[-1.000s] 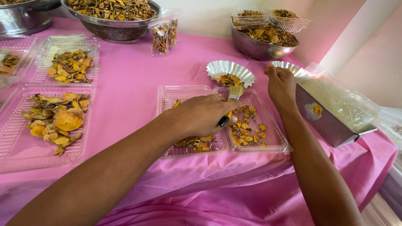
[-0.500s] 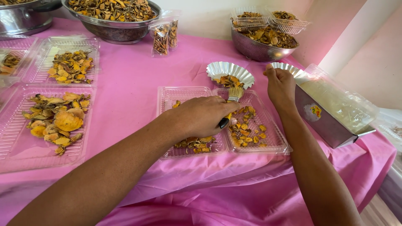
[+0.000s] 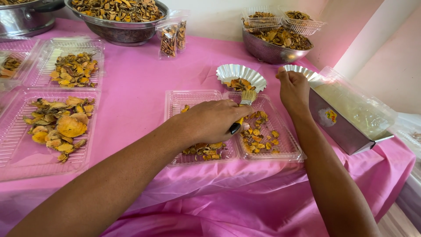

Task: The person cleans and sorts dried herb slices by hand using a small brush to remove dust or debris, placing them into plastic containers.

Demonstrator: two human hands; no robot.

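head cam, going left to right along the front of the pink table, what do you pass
Clear tray of big orange slices → left hand gripping a brush → open clear hinged tray with small orange pieces → right hand at a fluted foil cup → metal box under plastic film.

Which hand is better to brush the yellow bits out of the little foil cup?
Probably the left hand. It already grips the brush, whose bristles reach the foil cup holding the dried slices. The right hand holds no brush and is closed on the rim of a second foil cup.
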